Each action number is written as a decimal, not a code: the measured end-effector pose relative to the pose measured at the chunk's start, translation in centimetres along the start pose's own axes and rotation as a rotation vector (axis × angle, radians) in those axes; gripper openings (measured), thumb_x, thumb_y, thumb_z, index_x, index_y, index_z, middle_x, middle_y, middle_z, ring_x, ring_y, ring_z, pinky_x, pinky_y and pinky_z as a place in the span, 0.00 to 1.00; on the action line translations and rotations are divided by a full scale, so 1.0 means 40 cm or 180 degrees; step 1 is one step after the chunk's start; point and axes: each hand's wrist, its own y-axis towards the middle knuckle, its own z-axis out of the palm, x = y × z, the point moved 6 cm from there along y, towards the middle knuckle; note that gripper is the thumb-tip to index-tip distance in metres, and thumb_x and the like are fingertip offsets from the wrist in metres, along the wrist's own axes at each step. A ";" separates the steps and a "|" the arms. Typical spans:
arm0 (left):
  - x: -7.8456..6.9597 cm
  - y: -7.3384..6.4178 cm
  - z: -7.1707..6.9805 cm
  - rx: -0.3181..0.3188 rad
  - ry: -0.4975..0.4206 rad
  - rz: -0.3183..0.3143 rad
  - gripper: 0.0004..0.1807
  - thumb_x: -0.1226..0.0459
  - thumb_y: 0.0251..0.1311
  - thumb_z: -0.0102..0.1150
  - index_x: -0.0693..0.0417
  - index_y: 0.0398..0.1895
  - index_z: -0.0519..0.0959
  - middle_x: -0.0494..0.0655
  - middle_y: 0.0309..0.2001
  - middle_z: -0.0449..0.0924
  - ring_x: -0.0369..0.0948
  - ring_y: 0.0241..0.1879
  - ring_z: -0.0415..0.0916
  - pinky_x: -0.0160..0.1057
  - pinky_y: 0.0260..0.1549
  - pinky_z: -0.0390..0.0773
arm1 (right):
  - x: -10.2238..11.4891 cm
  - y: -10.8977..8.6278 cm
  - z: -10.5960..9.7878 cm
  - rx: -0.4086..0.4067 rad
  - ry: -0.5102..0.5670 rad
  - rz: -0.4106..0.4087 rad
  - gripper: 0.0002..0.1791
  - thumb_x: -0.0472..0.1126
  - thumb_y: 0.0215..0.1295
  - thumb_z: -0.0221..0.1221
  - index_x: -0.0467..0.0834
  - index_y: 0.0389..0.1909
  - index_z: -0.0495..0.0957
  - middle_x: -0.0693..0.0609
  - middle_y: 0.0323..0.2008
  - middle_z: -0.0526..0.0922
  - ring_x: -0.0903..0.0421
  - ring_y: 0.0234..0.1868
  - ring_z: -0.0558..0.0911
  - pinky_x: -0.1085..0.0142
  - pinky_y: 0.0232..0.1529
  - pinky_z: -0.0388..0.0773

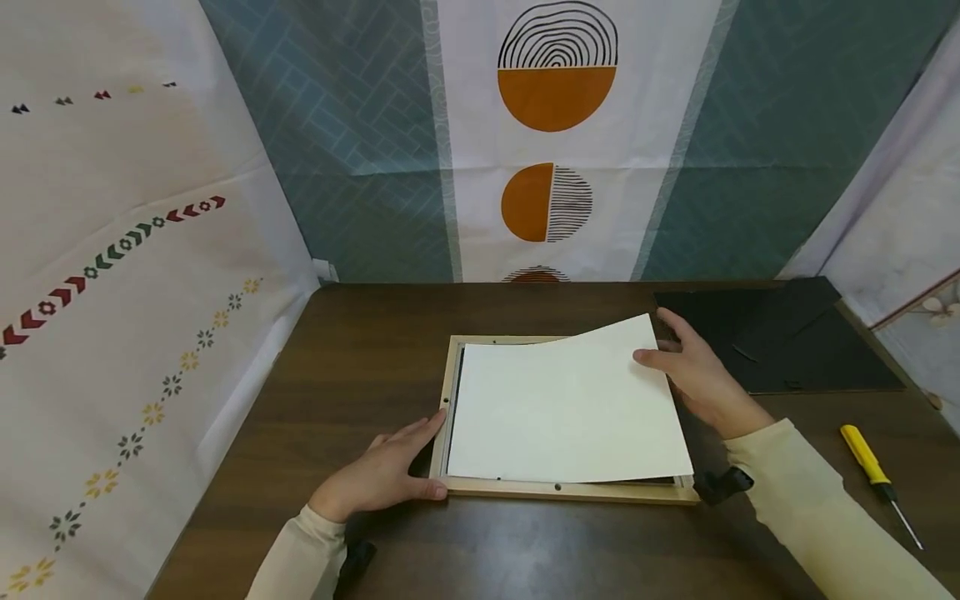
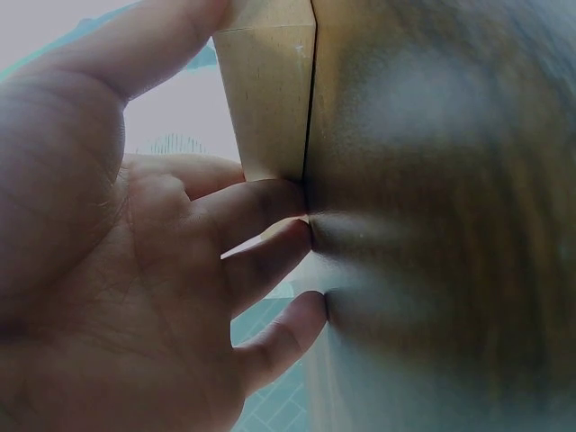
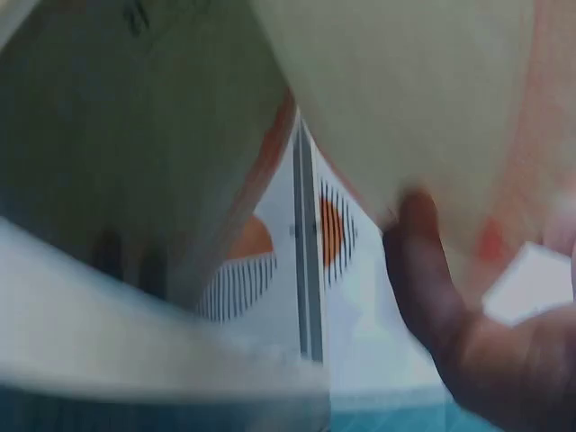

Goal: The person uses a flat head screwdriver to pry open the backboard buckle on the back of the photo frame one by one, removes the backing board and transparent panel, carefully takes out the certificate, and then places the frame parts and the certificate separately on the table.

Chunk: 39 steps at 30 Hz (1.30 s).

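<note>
A white sheet (image 1: 562,408) lies over a light wooden picture frame (image 1: 517,490) on the table. My right hand (image 1: 697,379) pinches the sheet near its far right corner, thumb on top, and that side is raised off the frame. In the right wrist view the sheet's underside (image 3: 405,99) looks pale with a reddish border; a thumb or finger there is blurred. My left hand (image 1: 390,471) rests against the frame's near left corner, its fingers along the left side and its thumb at the front. In the left wrist view some fingertips touch the table beside the frame.
A black backing board (image 1: 832,358) with a raised flap lies at the table's far right. A screwdriver with a yellow handle (image 1: 862,454) lies near the right edge. Patterned cloths (image 1: 360,167) hang behind and beside the brown table (image 1: 360,350).
</note>
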 end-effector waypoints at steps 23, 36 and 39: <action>0.005 0.001 -0.002 0.0058 -0.0033 -0.0125 0.59 0.41 0.55 0.71 0.44 0.83 0.47 0.50 0.78 0.55 0.50 0.77 0.48 0.67 0.68 0.44 | 0.122 -0.090 -0.110 -0.0310 -0.0858 -0.0560 0.23 0.40 0.78 0.54 0.29 0.66 0.67 0.55 0.38 0.86 0.54 0.32 0.86 0.58 0.30 0.84; 0.006 0.004 -0.004 0.0079 -0.0004 -0.0134 0.59 0.41 0.55 0.70 0.43 0.83 0.46 0.49 0.78 0.55 0.48 0.77 0.47 0.66 0.68 0.43 | 0.188 -0.123 -0.172 -0.1286 0.0115 -0.1211 0.10 0.32 0.72 0.59 0.49 0.46 0.82 0.61 0.32 0.86 0.65 0.30 0.84 0.75 0.30 0.78; 0.008 0.003 -0.003 0.0082 0.0025 -0.0121 0.59 0.41 0.56 0.70 0.43 0.83 0.46 0.49 0.78 0.55 0.48 0.77 0.47 0.66 0.69 0.43 | 0.194 -0.127 -0.179 -0.1443 0.0434 -0.1309 0.10 0.31 0.70 0.61 0.49 0.44 0.84 0.58 0.30 0.86 0.64 0.29 0.83 0.75 0.29 0.78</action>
